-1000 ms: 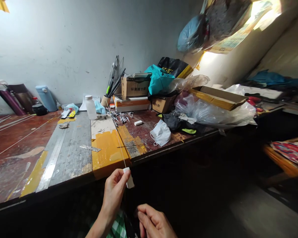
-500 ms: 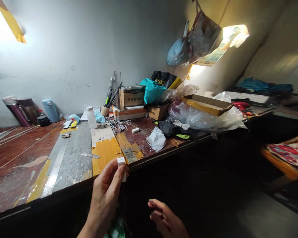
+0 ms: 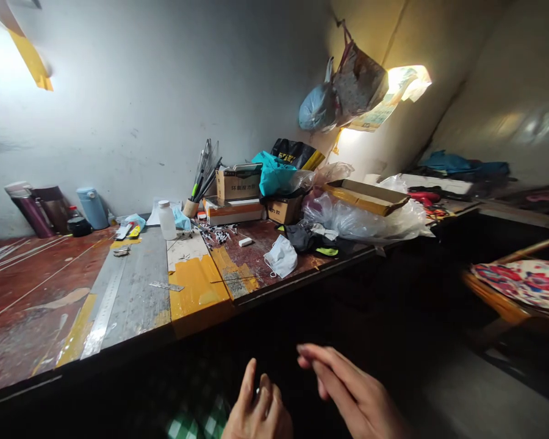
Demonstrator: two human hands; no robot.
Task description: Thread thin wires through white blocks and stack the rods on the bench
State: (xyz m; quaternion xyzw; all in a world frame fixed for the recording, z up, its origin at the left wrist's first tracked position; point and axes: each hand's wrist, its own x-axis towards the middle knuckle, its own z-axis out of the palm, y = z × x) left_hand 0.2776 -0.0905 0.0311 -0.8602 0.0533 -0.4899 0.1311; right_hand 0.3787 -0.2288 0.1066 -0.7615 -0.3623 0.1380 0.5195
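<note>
My left hand [image 3: 258, 405] is low in front of the table edge, index finger raised and the other fingers curled. Between those fingers a small white spot shows, part of a small white block [image 3: 257, 391]; the rest is hidden. To its right is my right hand [image 3: 354, 390], apart from the left, its thumb and fingers pressed together; anything between them is hidden. Another white block [image 3: 246, 242] lies on the table beside a scatter of small black-and-white pieces [image 3: 219, 235]. A white face mask [image 3: 281, 256] lies near the front edge.
The worktable [image 3: 41, 305] carries a steel ruler [image 3: 103, 317], a small metal strip [image 3: 166, 286], a white bottle [image 3: 167, 219] and flasks [image 3: 93, 207]. Farther right are cardboard boxes [image 3: 238, 184] and plastic bags [image 3: 361, 222]. A chair with a patterned cushion [image 3: 526, 280] stands at right.
My left hand has dropped down and right from the table edge, turning so the white block is mostly hidden. My right hand has moved up and right, its fingers closer together. The view has shifted slightly.
</note>
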